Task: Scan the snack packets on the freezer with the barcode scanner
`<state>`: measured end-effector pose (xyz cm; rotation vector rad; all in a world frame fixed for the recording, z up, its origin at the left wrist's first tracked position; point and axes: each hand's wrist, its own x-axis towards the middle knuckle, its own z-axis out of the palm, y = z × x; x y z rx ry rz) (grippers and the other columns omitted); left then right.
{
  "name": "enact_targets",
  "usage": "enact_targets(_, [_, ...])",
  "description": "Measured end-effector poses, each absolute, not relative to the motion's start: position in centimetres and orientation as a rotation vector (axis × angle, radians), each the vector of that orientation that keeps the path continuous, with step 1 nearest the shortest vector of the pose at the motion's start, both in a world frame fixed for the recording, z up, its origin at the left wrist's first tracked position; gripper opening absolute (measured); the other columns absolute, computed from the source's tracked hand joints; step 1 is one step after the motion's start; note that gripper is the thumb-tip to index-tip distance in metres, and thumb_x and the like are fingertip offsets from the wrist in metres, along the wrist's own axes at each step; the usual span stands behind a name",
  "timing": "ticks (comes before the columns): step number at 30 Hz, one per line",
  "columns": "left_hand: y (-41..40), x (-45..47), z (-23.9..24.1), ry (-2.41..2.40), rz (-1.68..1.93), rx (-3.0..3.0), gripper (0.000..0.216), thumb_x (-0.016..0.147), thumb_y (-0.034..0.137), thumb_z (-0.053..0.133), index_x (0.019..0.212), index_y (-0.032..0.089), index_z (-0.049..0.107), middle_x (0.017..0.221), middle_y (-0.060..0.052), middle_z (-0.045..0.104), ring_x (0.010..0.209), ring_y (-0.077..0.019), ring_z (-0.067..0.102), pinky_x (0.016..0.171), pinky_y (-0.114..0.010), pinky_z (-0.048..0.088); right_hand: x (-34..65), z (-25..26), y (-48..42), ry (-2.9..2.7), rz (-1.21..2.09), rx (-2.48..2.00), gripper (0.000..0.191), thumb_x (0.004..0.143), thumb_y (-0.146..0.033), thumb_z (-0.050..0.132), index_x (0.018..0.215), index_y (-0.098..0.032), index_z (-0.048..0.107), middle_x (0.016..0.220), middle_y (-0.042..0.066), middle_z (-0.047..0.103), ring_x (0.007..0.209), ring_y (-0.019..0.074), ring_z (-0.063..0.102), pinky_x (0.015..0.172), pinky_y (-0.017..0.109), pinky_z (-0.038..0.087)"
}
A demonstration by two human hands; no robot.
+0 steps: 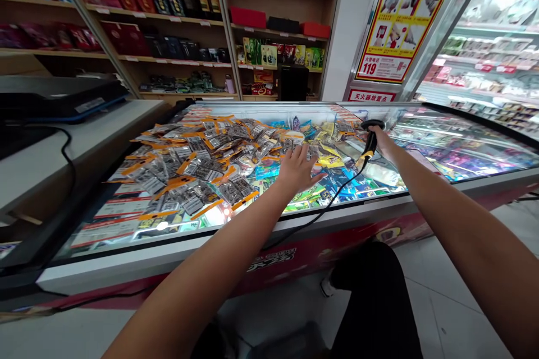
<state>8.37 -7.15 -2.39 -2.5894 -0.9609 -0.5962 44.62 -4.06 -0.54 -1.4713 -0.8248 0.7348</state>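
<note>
My left hand (298, 167) reaches over the glass lid of a chest freezer (269, 230), fingers spread, at the right edge of a heap of small packets with orange strips (189, 168). Its fingertips touch one or two packets near the heap's edge. My right hand (379, 137) is closed round the handle of a black and yellow barcode scanner (370, 140), held just above the glass further right. The scanner's black cable (337, 196) trails down over the freezer's front edge.
A white counter (63, 146) with a black device (54, 95) stands at the left. Wooden shelves (177, 22) of boxed goods fill the back wall. An open chiller (484, 50) stands at the right, beside a red poster (404, 11).
</note>
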Motion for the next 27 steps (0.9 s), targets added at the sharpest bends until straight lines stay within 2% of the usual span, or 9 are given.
enact_targets(5, [-6.8, 8.4, -1.9, -0.681, -0.532, -2.687, 0.058, 0.102, 0.060, 0.036, 0.143, 0.025, 0.056, 0.156, -0.016, 0.043, 0.141, -0.0361, 0.041, 0.109, -0.050, 0.033, 43.6, -1.0, -4.3, -1.031, 0.823, -1.525, 0.024, 0.087, -0.043, 0.064, 0.086, -0.020, 0.066, 0.075, 0.005, 0.072, 0.070, 0.0185, 0.067, 0.065, 0.028, 0.055])
enact_targets(8, [-6.9, 8.8, -1.5, -0.547, -0.527, -2.753, 0.052, 0.104, 0.052, 0.036, 0.145, 0.024, 0.053, 0.154, -0.015, 0.046, 0.141, -0.0339, 0.042, 0.110, -0.049, 0.033, 41.9, -0.3, -5.5, -1.150, 0.939, -1.461, 0.027, 0.087, -0.048, 0.064, 0.086, -0.021, 0.066, 0.081, 0.007, 0.075, 0.078, 0.0235, 0.070, 0.069, 0.033, 0.058])
enact_targets(10, [-7.2, 9.0, -1.4, -0.502, -0.537, -2.780, 0.051, 0.105, 0.048, 0.035, 0.147, 0.023, 0.050, 0.156, -0.015, 0.044, 0.141, -0.0333, 0.042, 0.111, -0.049, 0.033, 40.3, 0.1, -6.9, -1.249, 1.013, -1.425, 0.032, 0.087, -0.054, 0.063, 0.083, -0.022, 0.066, 0.086, 0.009, 0.076, 0.085, 0.0268, 0.072, 0.074, 0.037, 0.059])
enact_targets(13, [-7.6, 9.1, -1.7, -0.442, -0.498, -2.839, 0.054, 0.105, 0.049, 0.035, 0.151, 0.023, 0.045, 0.160, -0.013, 0.041, 0.142, -0.0315, 0.043, 0.112, -0.048, 0.033, 37.8, 0.8, -9.1, -1.445, 1.147, -1.308, 0.038, 0.088, -0.059, 0.061, 0.077, -0.022, 0.065, 0.094, 0.010, 0.077, 0.098, 0.0285, 0.071, 0.090, 0.039, 0.056])
enact_targets(16, [-8.0, 9.1, -2.2, -0.407, -0.430, -2.890, 0.057, 0.105, 0.051, 0.033, 0.154, 0.022, 0.042, 0.160, -0.014, 0.042, 0.141, -0.0294, 0.045, 0.113, -0.046, 0.033, 36.0, 1.7, -11.0, -1.476, 1.211, -1.173, 0.036, 0.085, -0.057, 0.064, 0.076, -0.023, 0.065, 0.093, 0.008, 0.076, 0.097, 0.0277, 0.071, 0.096, 0.039, 0.053])
enact_targets(19, [-8.4, 9.2, -2.5, -0.388, -0.391, -2.881, 0.059, 0.105, 0.054, 0.030, 0.151, 0.021, 0.046, 0.158, -0.015, 0.045, 0.140, -0.0309, 0.047, 0.112, -0.047, 0.034, 35.5, 2.7, -12.1, -1.334, 1.290, -1.156, 0.035, 0.085, -0.057, 0.064, 0.078, -0.022, 0.064, 0.083, 0.006, 0.072, 0.075, 0.0225, 0.069, 0.077, 0.035, 0.057])
enact_targets(21, [-8.6, 9.3, -2.5, -0.386, -0.392, -2.859, 0.061, 0.105, 0.056, 0.029, 0.150, 0.021, 0.049, 0.155, -0.016, 0.047, 0.138, -0.0319, 0.049, 0.112, -0.048, 0.034, 35.7, 3.2, -12.5, -1.261, 1.415, -1.218, 0.038, 0.088, -0.058, 0.062, 0.081, -0.021, 0.064, 0.078, 0.006, 0.069, 0.061, 0.0188, 0.063, 0.062, 0.033, 0.056])
enact_targets(23, [-8.8, 9.5, -2.5, -0.390, -0.395, -2.845, 0.062, 0.104, 0.058, 0.029, 0.149, 0.021, 0.050, 0.152, -0.017, 0.050, 0.135, -0.0319, 0.052, 0.111, -0.047, 0.035, 36.0, 3.5, -12.9, -1.198, 1.517, -1.305, 0.041, 0.087, -0.060, 0.061, 0.085, -0.020, 0.065, 0.077, 0.007, 0.069, 0.056, 0.0180, 0.060, 0.052, 0.032, 0.053])
enact_targets(27, [-9.0, 9.5, -2.3, -0.400, -0.401, -2.838, 0.062, 0.103, 0.059, 0.032, 0.149, 0.022, 0.051, 0.152, -0.017, 0.051, 0.133, -0.0322, 0.053, 0.111, -0.048, 0.035, 36.0, 3.8, -13.6, -1.071, 1.602, -1.398, 0.039, 0.085, -0.059, 0.063, 0.086, -0.020, 0.064, 0.078, 0.009, 0.070, 0.051, 0.0191, 0.059, 0.042, 0.032, 0.050])
